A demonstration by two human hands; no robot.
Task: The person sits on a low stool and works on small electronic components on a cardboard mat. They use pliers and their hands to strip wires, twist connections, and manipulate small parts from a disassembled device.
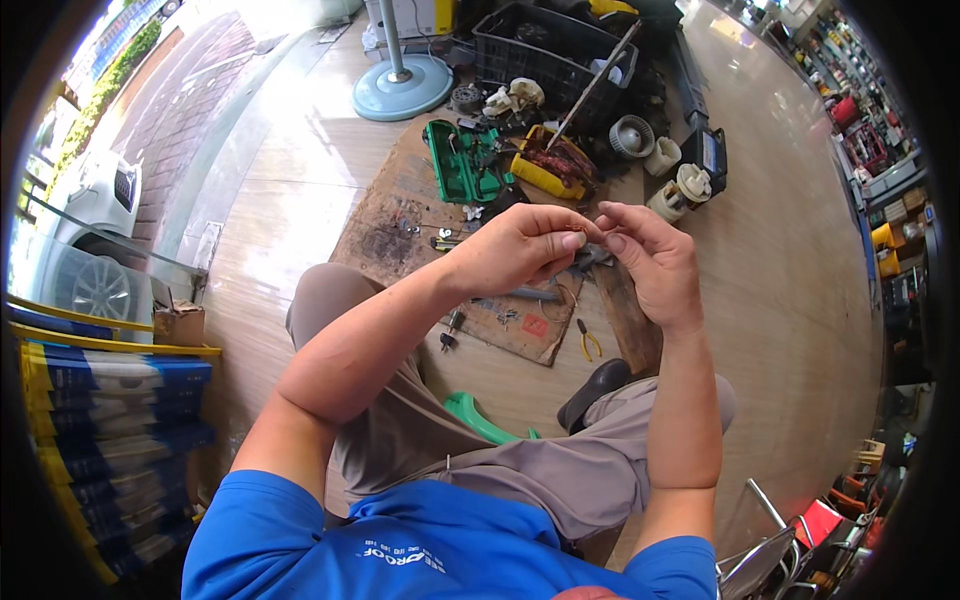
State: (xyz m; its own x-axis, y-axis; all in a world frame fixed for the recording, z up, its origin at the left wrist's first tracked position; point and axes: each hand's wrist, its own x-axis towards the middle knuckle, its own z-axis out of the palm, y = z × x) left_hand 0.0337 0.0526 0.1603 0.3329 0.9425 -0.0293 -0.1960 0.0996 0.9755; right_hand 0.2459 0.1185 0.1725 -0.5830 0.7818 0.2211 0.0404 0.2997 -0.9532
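My left hand (540, 245) and my right hand (645, 260) meet in the middle of the view, fingertips pinched together around a small, thin item too small to make out. Just beneath them, a grey metal piece (598, 258) and a grey tube (535, 294) lie by a wooden board (625, 320) and a stained cardboard sheet (375, 250). Yellow-handled pliers (589, 340) rest below the hands, and a small dark clamp-like tool (450, 330) lies to the left. Behind the hands sit an open green tool case (452, 160) and a yellow box (540, 175) of dark reddish parts.
A black crate (520, 60), white plastic parts (690, 185), a blower wheel (630, 135) and a fan stand (400, 95) are at the back. Stacked blue-yellow packs (120, 400) stand left, crowded shelves (870, 150) right. A green stool (480, 420) shows between my legs.
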